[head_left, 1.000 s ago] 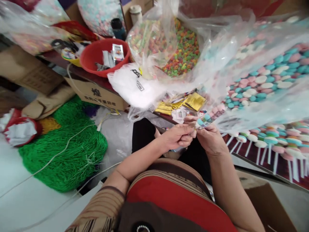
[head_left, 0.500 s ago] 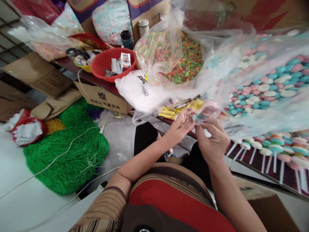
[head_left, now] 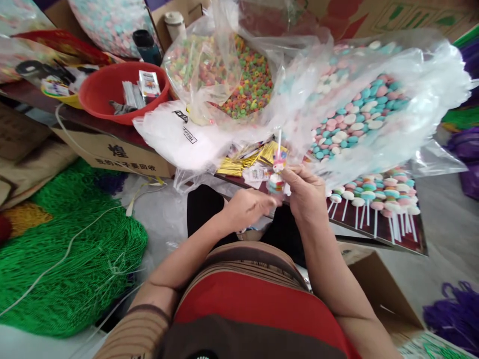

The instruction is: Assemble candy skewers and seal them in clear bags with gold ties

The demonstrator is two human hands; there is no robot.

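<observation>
A candy lollipop (head_left: 276, 183) in clear wrapping hangs upside down, its white stick pointing up. Its stacked candies are pink, white and blue, and a small printed figure sits at the neck of the wrapper. My right hand (head_left: 307, 192) pinches it from the right near that neck. My left hand (head_left: 250, 207) is at its lower end, fingers closed together, the tips slightly blurred against the wrapped candy. Just behind lie gold twist ties (head_left: 239, 164) and a small white printed packet (head_left: 256, 174). Finished-looking candy sticks (head_left: 374, 199) lie in rows at the right.
Clear bags hold ring-shaped candies (head_left: 247, 85) and pink, white and blue candies (head_left: 352, 119). White printed bags (head_left: 175, 139) lie by a red basin (head_left: 123, 114). Green netting (head_left: 75, 259) covers the left floor; an open carton (head_left: 381, 289) stands at lower right.
The view has shifted right. The lollipop, held between both hands before, now hangs stick-up from my right hand. My left hand has moved down toward its lower end.
</observation>
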